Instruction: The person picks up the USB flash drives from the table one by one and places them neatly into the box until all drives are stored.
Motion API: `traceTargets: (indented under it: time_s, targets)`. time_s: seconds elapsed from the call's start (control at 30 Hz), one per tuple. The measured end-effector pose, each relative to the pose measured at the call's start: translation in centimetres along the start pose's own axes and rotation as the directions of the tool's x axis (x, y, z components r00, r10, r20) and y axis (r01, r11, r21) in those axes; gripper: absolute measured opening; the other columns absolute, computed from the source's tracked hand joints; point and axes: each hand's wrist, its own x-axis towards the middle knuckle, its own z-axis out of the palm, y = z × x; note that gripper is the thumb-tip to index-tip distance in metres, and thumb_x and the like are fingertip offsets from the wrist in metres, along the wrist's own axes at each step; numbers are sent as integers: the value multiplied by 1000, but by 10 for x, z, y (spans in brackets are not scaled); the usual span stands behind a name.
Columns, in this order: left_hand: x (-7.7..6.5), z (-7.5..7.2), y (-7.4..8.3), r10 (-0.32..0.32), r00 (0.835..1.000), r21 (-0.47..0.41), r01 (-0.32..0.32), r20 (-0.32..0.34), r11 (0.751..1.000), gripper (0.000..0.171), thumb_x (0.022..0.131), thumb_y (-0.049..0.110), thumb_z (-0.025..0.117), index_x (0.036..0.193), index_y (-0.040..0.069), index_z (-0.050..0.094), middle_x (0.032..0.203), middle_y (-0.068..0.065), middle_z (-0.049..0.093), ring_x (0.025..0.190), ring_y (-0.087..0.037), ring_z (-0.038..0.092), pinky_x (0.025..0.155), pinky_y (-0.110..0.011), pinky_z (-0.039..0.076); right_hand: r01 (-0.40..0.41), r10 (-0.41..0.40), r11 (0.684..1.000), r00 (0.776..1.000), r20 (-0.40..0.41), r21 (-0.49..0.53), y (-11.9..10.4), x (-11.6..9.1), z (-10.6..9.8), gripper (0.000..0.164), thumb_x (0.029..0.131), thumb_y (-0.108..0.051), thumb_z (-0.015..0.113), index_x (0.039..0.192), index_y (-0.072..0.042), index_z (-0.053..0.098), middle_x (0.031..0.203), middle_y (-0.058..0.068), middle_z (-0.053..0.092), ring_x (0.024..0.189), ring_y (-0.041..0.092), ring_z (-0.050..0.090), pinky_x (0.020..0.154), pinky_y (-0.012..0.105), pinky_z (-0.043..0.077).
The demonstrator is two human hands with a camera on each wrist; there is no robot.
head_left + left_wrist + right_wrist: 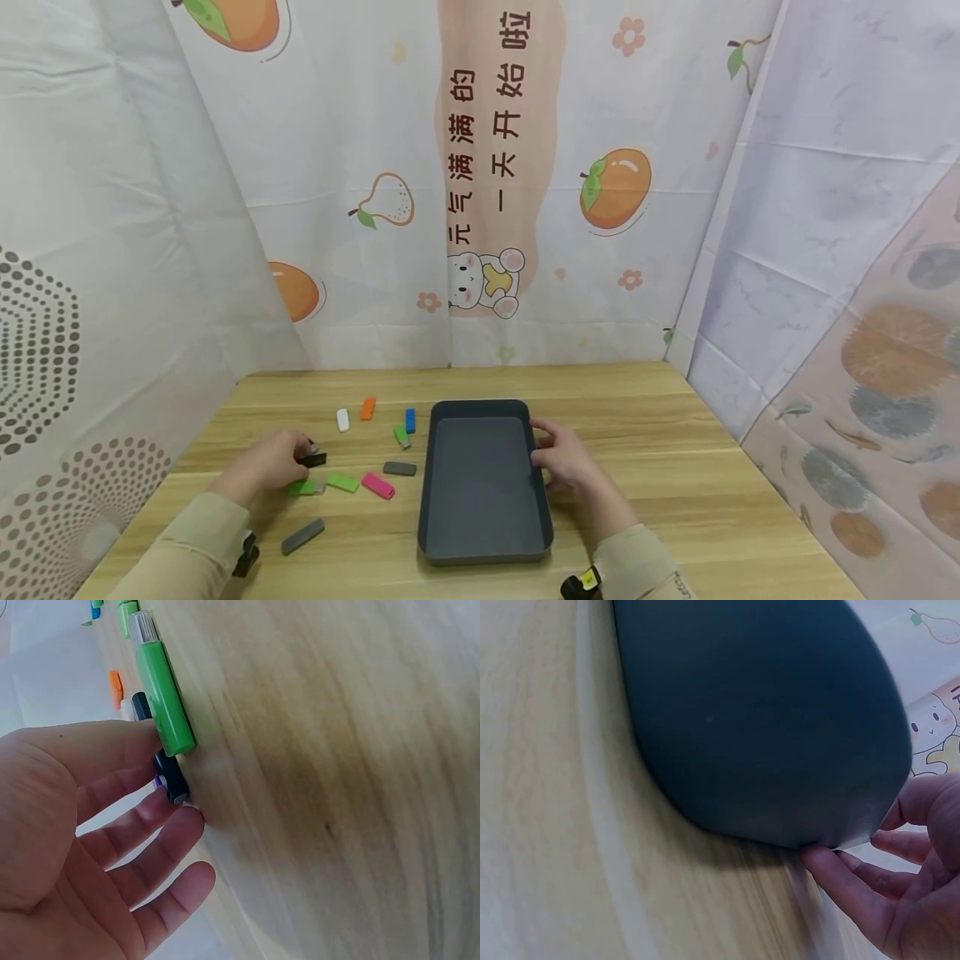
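My left hand is over the left cluster of USB sticks. Its thumb and fingertips pinch a dark USB stick, partly covered by the fingers. Beside it lies a black USB stick. A green USB stick with a clear cap end lies close by the thumb. On the right, my right hand grips the long right rim of a dark grey tray, which rests flat on the table. In the right wrist view, fingers meet the tray's edge; some contact is hidden.
Between left hand and tray lie a light green stick, a pink one and a grey one. Behind them are white, orange, blue and green sticks. Another grey stick lies nearer. Printed curtains surround the table.
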Motion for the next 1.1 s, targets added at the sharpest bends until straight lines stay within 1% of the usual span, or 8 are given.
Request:
traceTargets:
  time_s: [0.13,0.33,0.57,0.77,0.93,1.1]
  targets:
    - [0,0,0,5,1000,8,-4,-7,1000,26,79,1,74,105,-2,71,98,-12,69,95,-34,65,82,-56,52,2,-2,1000,1000,8,-7,1,2,-1,74,85,8,60,155,-5,39,132,30,53,100,36,65,57,53,58]
    - [3,0,-1,-7,1000,16,7,2,1000,24,79,-3,71,103,-1,70,97,-11,68,92,-31,63,81,-55,52,-3,3,1000,1000,0,-6,1,3,-1,74,84,9,60,154,-4,40,131,30,54,98,35,65,57,53,58]
    - [4,2,-1,-10,1000,6,10,6,1000,24,79,-5,70,103,-1,70,98,-12,68,92,-31,63,82,-56,52,-8,8,1000,1000,-2,-10,1,2,-1,73,85,8,61,154,-4,40,132,30,54,101,36,64,58,53,58]
    - [3,2,-1,-1,1000,-5,1,2,1000,22,78,-7,69,99,0,69,93,-10,66,86,-27,59,79,-51,52,-6,6,1000,1000,5,-5,0,1,-1,72,86,9,61,154,-4,40,132,30,54,101,36,64,58,54,58]
    - [2,-1,-3,5,1000,-35,-5,-1,999,21,75,-5,69,96,0,68,90,-9,64,82,-26,56,76,-48,50,-7,7,1000,1000,5,-6,-2,0,-1,71,87,8,60,154,-4,40,132,30,54,101,36,64,59,53,58]
    - [1,-5,-7,4,1000,-35,-5,-14,999,16,76,-4,67,90,3,67,90,-9,65,82,-27,57,76,-50,50,-10,10,1000,1000,7,-4,-2,0,-1,71,88,8,60,154,-4,40,132,29,54,101,36,64,59,53,58]
